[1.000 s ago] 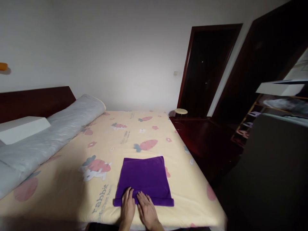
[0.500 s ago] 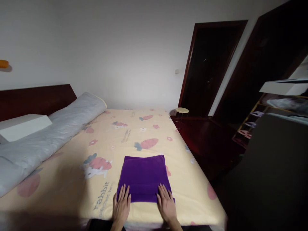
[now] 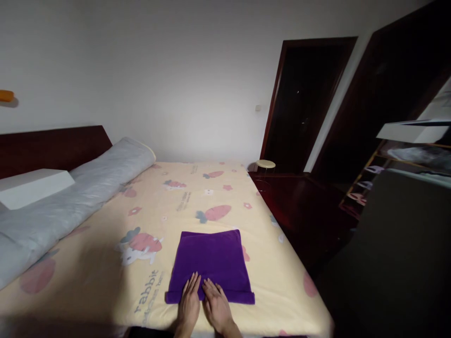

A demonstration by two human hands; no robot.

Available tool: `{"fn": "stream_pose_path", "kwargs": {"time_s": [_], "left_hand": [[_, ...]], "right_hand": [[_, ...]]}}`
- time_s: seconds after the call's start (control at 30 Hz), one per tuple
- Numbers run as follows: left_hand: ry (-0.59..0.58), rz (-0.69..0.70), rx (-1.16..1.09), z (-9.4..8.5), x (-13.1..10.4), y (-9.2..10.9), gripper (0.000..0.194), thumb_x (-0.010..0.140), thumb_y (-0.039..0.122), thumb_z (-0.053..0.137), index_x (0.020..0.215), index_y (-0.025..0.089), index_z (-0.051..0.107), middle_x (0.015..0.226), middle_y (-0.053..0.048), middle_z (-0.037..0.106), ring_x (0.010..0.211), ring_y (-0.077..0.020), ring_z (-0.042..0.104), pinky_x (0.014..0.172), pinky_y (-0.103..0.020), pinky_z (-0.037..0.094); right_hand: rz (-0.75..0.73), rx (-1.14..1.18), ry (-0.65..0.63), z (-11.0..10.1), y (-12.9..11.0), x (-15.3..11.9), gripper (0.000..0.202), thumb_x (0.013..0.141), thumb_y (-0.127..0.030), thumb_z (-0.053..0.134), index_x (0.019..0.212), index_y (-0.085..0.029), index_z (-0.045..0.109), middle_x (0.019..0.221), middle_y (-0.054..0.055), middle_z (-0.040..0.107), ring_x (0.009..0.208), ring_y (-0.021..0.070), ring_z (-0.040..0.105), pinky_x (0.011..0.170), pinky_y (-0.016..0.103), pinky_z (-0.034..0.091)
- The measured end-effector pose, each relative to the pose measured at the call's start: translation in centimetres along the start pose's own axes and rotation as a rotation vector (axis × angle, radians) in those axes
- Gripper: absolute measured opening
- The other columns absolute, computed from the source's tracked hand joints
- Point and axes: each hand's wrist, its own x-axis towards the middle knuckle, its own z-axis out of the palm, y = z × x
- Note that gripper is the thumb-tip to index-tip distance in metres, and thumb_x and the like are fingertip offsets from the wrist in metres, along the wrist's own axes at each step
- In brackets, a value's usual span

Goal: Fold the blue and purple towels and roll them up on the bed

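resting side by side, the bare left hand (image 3: 191, 300) and bare right hand (image 3: 217, 304) lay flat, fingers together, across the thickened near edge of the square purple cloth (image 3: 211, 256), probably steadying it on the yellow carrot-printed bedsheet (image 3: 276, 281).

Hands total two: one left hand (image 3: 190, 301) and one right hand (image 3: 218, 307). Bed area comprises one purple cloth (image 3: 211, 257), one printed bed sheet (image 3: 278, 277), one rolled grey quilt (image 3: 93, 192) and one headboard (image 3: 52, 146). Room fittings comprise one round stool (image 3: 266, 164), one wall switch (image 3: 258, 108), one handled door (image 3: 299, 108), one orange wall-mounted object (image 3: 6, 96) and one shelf rack (image 3: 389, 157).
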Motion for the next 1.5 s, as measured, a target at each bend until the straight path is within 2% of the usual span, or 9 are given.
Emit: {"fn": "stream_pose_path", "kwargs": {"time_s": [0.2, 0.3, 0.43, 0.67, 0.9, 1.0, 1.17, 1.33, 1.5], "left_hand": [[0.079, -0.182, 0.176, -2.1, -1.2, -3.5, 0.055, 0.092, 0.039, 0.034, 0.145, 0.024, 0.036, 0.154, -0.005, 0.036, 0.142, -0.0240, 0.035, 0.115, -0.052, 0.028], [0.072, -0.228, 0.248, -2.6, -1.2, -3.6, 0.056, 0.092, 0.042, 0.032, 0.144, 0.024, 0.038, 0.154, -0.006, 0.035, 0.143, -0.0250, 0.033, 0.116, -0.055, 0.020], [0.154, -0.232, 0.301, -2.3, -0.9, -2.2, 0.054, 0.092, 0.030, 0.030, 0.144, 0.021, 0.038, 0.154, -0.009, 0.035, 0.143, -0.0259, 0.031, 0.116, -0.061, 0.012], [0.152, -0.005, 0.217, -1.4, -0.1, -1.9, 0.072, 0.082, 0.001, 0.030, 0.149, 0.027, 0.025, 0.156, -0.004, 0.030, 0.145, -0.0209, 0.027, 0.118, -0.048, 0.025], [-0.217, 0.288, 0.023, -2.4, 1.6, -3.5, 0.095, 0.066, -0.009, 0.027, 0.146, 0.043, 0.026, 0.155, 0.009, 0.031, 0.142, -0.0105, 0.031, 0.117, -0.038, 0.031], [-0.270, 0.204, 0.047, -3.8, 1.8, -3.4, 0.090, 0.069, -0.004, 0.030, 0.148, 0.038, 0.023, 0.157, 0.006, 0.026, 0.144, -0.0122, 0.026, 0.118, -0.041, 0.027], [-0.123, -0.084, 0.190, -4.2, 1.1, -3.6, 0.066, 0.084, 0.015, 0.033, 0.148, 0.029, 0.027, 0.157, -0.002, 0.026, 0.145, -0.0203, 0.028, 0.118, -0.053, 0.020], [-0.003, -0.056, 0.203, -2.3, 1.6, -2.1, 0.072, 0.078, 0.007, 0.037, 0.148, 0.023, 0.029, 0.157, -0.006, 0.028, 0.145, -0.0225, 0.028, 0.119, -0.052, 0.020], [-0.049, 0.230, 0.073, 0.5, 3.2, 2.1, 0.078, 0.076, 0.000, 0.032, 0.149, 0.028, 0.023, 0.154, 0.002, 0.033, 0.142, -0.0147, 0.034, 0.117, -0.036, 0.030]], "right_hand": [[0.370, -0.201, 0.225, -2.2, 7.5, -3.4, 0.055, 0.098, -0.048, 0.029, 0.142, -0.019, 0.047, 0.149, 0.009, 0.042, 0.140, 0.0267, 0.036, 0.113, 0.050, 0.030], [0.464, -0.266, 0.229, -3.3, 9.7, -4.6, 0.059, 0.098, -0.049, 0.026, 0.142, -0.015, 0.046, 0.149, 0.011, 0.041, 0.141, 0.0283, 0.032, 0.114, 0.053, 0.026], [0.417, -0.234, 0.246, -3.6, 6.6, -3.3, 0.057, 0.099, -0.044, 0.024, 0.143, -0.015, 0.045, 0.153, 0.012, 0.035, 0.143, 0.0290, 0.028, 0.115, 0.054, 0.021], [-0.066, 0.127, -0.101, -0.6, -2.0, 2.4, 0.049, 0.096, -0.027, 0.034, 0.144, -0.031, 0.042, 0.145, 0.001, 0.049, 0.138, 0.0175, 0.039, 0.113, 0.040, 0.031], [0.295, -0.077, 0.074, -1.9, 3.8, 1.1, 0.054, 0.099, -0.049, 0.027, 0.144, -0.024, 0.043, 0.153, 0.005, 0.034, 0.143, 0.0251, 0.028, 0.117, 0.050, 0.022], [0.413, -0.161, 0.095, -3.8, 7.6, -0.6, 0.057, 0.098, -0.049, 0.027, 0.146, -0.021, 0.039, 0.155, 0.006, 0.030, 0.144, 0.0242, 0.025, 0.117, 0.049, 0.022], [0.428, -0.191, 0.083, -4.7, 10.9, -1.9, 0.057, 0.098, -0.048, 0.027, 0.147, -0.022, 0.037, 0.154, 0.004, 0.031, 0.144, 0.0226, 0.026, 0.117, 0.049, 0.022], [0.458, -0.213, 0.167, -3.4, 8.9, -0.6, 0.057, 0.097, -0.046, 0.030, 0.144, -0.017, 0.042, 0.154, 0.010, 0.032, 0.143, 0.0272, 0.028, 0.117, 0.051, 0.022], [0.088, -0.035, 0.026, -1.2, 3.4, 1.5, 0.055, 0.094, -0.031, 0.037, 0.148, -0.023, 0.034, 0.154, 0.005, 0.032, 0.143, 0.0220, 0.028, 0.117, 0.041, 0.025]]}}
